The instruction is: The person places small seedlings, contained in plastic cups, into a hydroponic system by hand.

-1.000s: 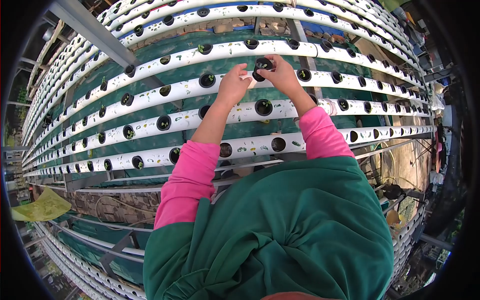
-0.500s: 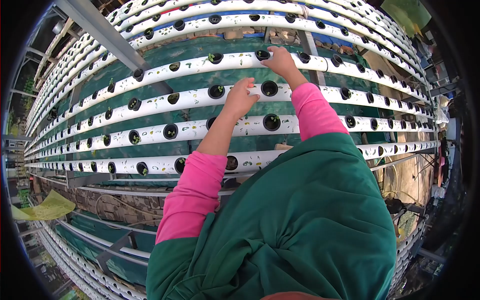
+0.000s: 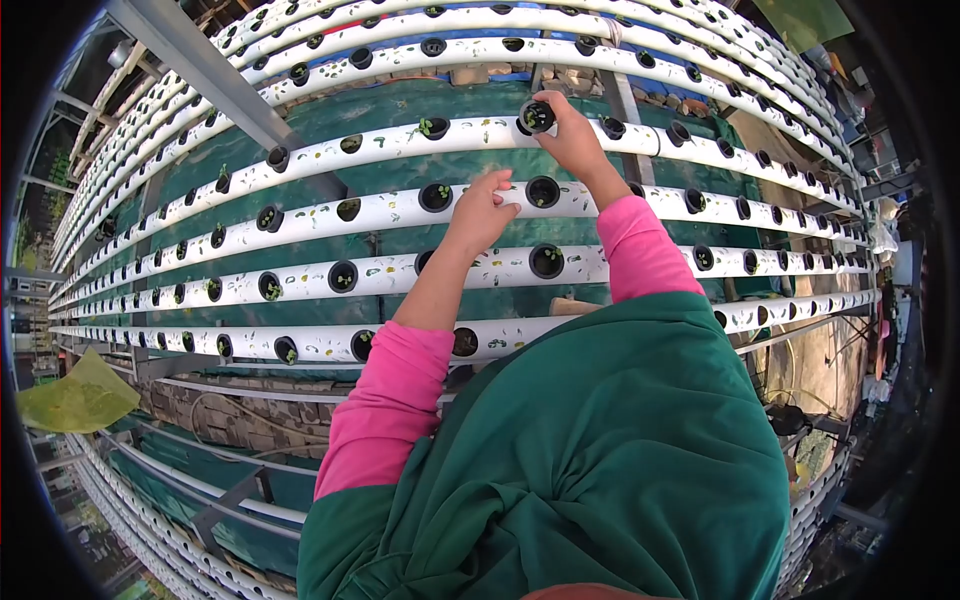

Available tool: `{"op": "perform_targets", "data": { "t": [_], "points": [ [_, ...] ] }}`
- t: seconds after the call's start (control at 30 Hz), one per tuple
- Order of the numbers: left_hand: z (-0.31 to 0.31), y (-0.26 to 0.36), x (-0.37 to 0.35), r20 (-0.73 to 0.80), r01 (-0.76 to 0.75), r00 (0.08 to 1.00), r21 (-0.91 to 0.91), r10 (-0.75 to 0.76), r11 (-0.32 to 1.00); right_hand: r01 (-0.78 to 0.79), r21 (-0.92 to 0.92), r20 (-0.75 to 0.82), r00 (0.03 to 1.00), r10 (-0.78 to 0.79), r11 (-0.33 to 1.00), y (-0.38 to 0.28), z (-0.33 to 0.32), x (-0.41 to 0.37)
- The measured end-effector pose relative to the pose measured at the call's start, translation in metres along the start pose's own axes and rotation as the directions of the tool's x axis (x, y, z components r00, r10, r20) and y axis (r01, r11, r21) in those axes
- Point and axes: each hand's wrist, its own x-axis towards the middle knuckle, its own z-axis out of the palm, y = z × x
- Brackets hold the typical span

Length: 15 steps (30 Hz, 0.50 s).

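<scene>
My right hand grips a small black net cup by its rim, with a green seedling inside. The cup is raised and tilted over its hole in a white pipe. Over the nearer white pipe, my left hand hovers with loosely bent fingers and the thumb apart, holding nothing. Close to it on that pipe sit two black cups, each with a little plant. Another seedling cup stands in the farther pipe, left of my right hand.
Rows of white pipes with black cups run across the view, over green sheeting. A grey metal beam slants down at upper left. Yellow sheets hang at the left and upper right.
My right hand has taken hold of the cup at its hole and lifted and tilted it. My left hand has stayed nearly in place, and the view has shifted slightly.
</scene>
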Motion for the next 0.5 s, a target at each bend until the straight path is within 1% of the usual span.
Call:
{"op": "perform_targets", "data": {
  "t": [0.07,0.1,0.17,0.3,0.37,0.4,0.47,0.5],
  "points": [
    [0.001,0.000,0.000,-0.004,0.002,1.000,-0.006,-0.002,1.000,-0.127,0.071,0.016,0.992,0.126,0.989,0.001,-0.002,0.001],
    [0.000,0.002,-0.001,-0.004,0.011,1.000,-0.003,-0.011,1.000,-0.128,0.072,0.018,0.992,0.127,0.989,0.002,0.000,0.002],
    [0.000,0.003,-0.001,-0.005,0.020,1.000,0.000,-0.020,1.000,-0.337,0.085,0.062,0.941,0.332,0.938,0.006,0.003,0.007],
    [0.000,0.002,-0.001,-0.011,0.020,1.000,0.008,-0.020,1.000,-0.325,0.034,0.095,0.942,0.321,0.945,0.017,0.012,0.010],
    [0.001,0.001,-0.001,-0.018,0.024,1.000,0.010,-0.024,1.000,-0.260,-0.137,0.100,0.956,0.274,0.956,0.021,0.018,0.012],
    [0.002,0.000,0.000,-0.022,0.012,1.000,-0.007,-0.012,1.000,-0.257,-0.135,0.106,0.956,0.272,0.957,0.022,0.019,0.013],
    [0.001,-0.003,0.001,-0.029,0.003,1.000,-0.026,-0.004,1.000,-0.233,-0.237,0.140,0.952,0.271,0.943,0.024,0.022,0.014],
    [0.000,-0.002,0.002,-0.032,-0.001,0.999,-0.023,0.001,1.000,-0.233,-0.237,0.145,0.951,0.272,0.943,0.020,0.021,0.012]
  ]
}}
